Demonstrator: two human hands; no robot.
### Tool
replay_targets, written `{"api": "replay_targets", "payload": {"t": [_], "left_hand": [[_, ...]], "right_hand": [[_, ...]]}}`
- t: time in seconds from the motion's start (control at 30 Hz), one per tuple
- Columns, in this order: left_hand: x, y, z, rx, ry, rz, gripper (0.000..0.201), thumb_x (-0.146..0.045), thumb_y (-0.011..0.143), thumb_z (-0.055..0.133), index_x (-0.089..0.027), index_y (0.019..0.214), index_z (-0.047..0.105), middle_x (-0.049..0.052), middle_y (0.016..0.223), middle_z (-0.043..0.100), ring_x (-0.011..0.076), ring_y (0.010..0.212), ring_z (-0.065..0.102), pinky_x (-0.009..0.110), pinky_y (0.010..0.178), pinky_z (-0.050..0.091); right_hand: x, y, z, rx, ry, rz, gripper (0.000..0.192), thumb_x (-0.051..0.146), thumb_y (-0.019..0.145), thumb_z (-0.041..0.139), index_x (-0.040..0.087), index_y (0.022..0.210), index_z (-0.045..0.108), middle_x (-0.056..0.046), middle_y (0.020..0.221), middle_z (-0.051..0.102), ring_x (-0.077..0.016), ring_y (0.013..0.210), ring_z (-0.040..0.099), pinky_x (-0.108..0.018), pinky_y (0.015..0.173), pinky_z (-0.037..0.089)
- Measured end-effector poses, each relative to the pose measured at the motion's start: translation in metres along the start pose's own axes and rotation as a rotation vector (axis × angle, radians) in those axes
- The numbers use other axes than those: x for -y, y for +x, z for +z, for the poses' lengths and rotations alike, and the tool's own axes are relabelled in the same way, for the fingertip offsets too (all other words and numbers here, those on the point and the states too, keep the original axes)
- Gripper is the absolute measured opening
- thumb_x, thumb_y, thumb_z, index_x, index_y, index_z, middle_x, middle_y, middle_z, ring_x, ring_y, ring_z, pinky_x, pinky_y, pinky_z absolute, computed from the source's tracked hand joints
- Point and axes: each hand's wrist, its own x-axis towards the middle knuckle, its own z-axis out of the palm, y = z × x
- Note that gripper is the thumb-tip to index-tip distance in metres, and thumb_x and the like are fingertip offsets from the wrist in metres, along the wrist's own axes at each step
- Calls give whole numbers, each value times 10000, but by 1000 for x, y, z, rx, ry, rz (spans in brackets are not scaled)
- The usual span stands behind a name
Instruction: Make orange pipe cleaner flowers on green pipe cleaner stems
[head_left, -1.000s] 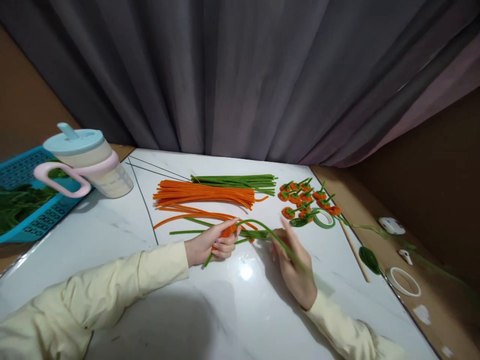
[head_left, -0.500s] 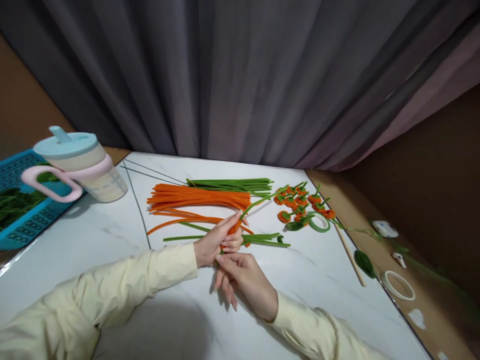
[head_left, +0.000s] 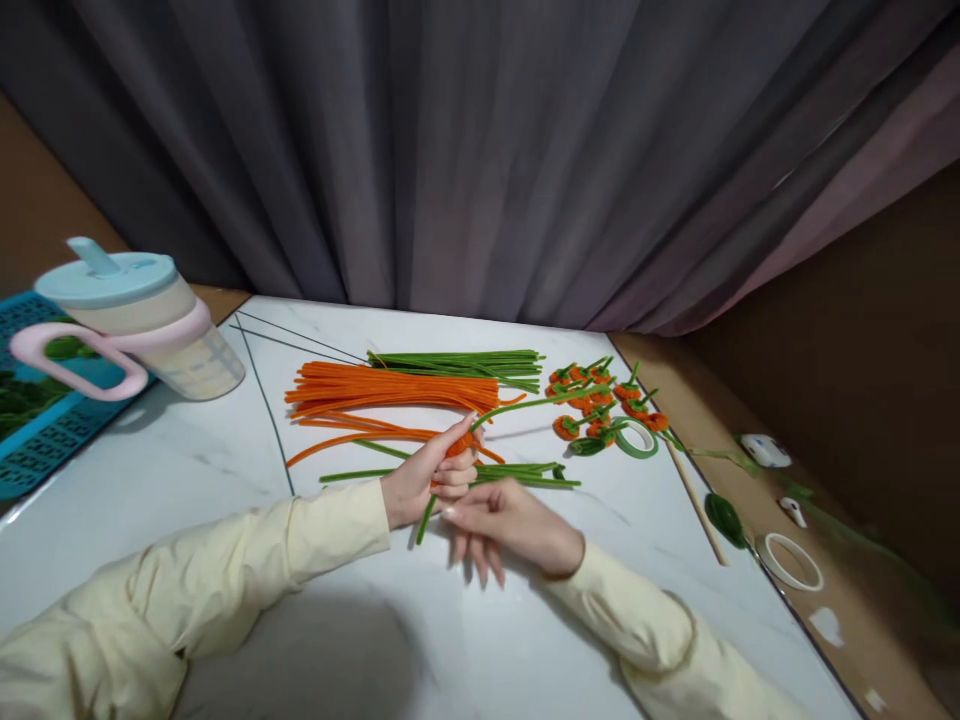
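My left hand point(head_left: 431, 470) is closed around a small orange chenille piece point(head_left: 459, 445), most of it hidden by the fingers. A green pipe cleaner point(head_left: 517, 403) runs through the piece; its long end points up and right, and its short end sticks out below the hand. Just right of that short end is my right hand point(head_left: 510, 525), thumb and forefinger near each other and the other fingers stretched out; I see nothing in it. Behind the hands lie a bundle of orange pipe cleaners point(head_left: 390, 392) and a bundle of green pipe cleaners point(head_left: 465, 362). Loose green pipe cleaners point(head_left: 525, 475) lie beside my left hand.
Small orange pumpkin-like pieces point(head_left: 566, 428) with green stems stand right of the bundles, by a green tape roll point(head_left: 636, 440). A wooden stick point(head_left: 697, 505) and white tape roll point(head_left: 791, 562) lie farther right. A lidded cup point(head_left: 191, 350) and blue basket point(head_left: 75, 440) are left.
My right hand has moved away to the right from the short green end, which now shows below my left hand. The long green end has swung lower, toward the right.
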Motion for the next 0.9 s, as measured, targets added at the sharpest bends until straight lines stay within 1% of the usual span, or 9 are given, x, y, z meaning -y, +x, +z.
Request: {"api": "replay_targets", "payload": {"t": [0.1, 0.17, 0.23, 0.3, 0.37, 0.5, 0.63, 0.8, 0.9], "left_hand": [[-4, 0, -5, 35, -25, -54, 315, -395, 907, 432, -161, 723, 534, -117, 368, 163, 31, 285, 78, 126, 279, 31], [-5, -1, -7, 51, -27, -103, 325, -376, 918, 411, -153, 720, 541, -113, 371, 170, 32, 284, 89, 124, 279, 34], [-4, 0, -8, 64, -27, -147, 335, -358, 925, 400, -144, 708, 542, -110, 373, 178, 30, 283, 93, 121, 278, 40], [-3, 0, -9, 74, -26, -177, 343, -349, 927, 396, -141, 695, 538, -108, 374, 184, 27, 281, 93, 118, 277, 47], [-2, 2, -10, 81, -21, -201, 348, -348, 928, 395, -136, 692, 538, -106, 373, 193, 24, 281, 98, 113, 277, 55], [-1, 3, -11, 91, 1, -246, 366, -337, 930, 394, -122, 666, 526, -103, 368, 208, 22, 283, 113, 113, 275, 56], [0, 3, -11, 102, 27, -261, 341, -345, 912, 435, -130, 659, 511, -105, 369, 201, 24, 288, 116, 113, 276, 55], [0, 3, -13, 136, 47, -245, 316, -338, 913, 434, -135, 688, 521, -103, 376, 212, 29, 297, 106, 122, 279, 57], [0, 3, -14, 151, 46, -219, 317, -363, 919, 421, -138, 727, 535, -99, 389, 229, 31, 305, 111, 125, 280, 73]], "right_hand": [[22, -10, -40, -256, -117, -196, 413, 365, 658, 735, 103, 951, 608, -30, 677, 667, -68, 380, 533, -165, 330, 450], [32, -17, -61, -293, -100, -353, 438, 341, 690, 717, 152, 1062, 585, -96, 1020, 652, -92, 544, 598, -188, 392, 489], [39, -24, -75, -339, -30, -486, 443, 378, 736, 673, 212, 1129, 554, -98, 1190, 576, -113, 638, 614, -197, 403, 486], [46, -31, -82, -407, 8, -564, 360, 410, 779, 623, 206, 1073, 587, -95, 1135, 607, -111, 619, 599, -202, 400, 474], [53, -38, -84, -466, -6, -611, 280, 411, 790, 615, 169, 931, 634, -84, 949, 666, -105, 565, 580, -211, 422, 478], [66, -49, -82, -510, -71, -647, 255, 399, 781, 634, 144, 793, 649, -60, 753, 660, -111, 525, 576, -235, 476, 488], [71, -54, -78, -542, -146, -645, 286, 418, 771, 642, 132, 784, 651, -66, 728, 647, -126, 538, 580, -254, 489, 494], [70, -57, -80, -644, -176, -749, 289, 437, 806, 595, 154, 807, 651, -68, 785, 654, -121, 549, 571, -244, 474, 479], [75, -65, -74, -590, -482, -740, 275, 409, 849, 547, 176, 799, 684, -76, 872, 677, -189, 804, 610, -323, 695, 507]]}}
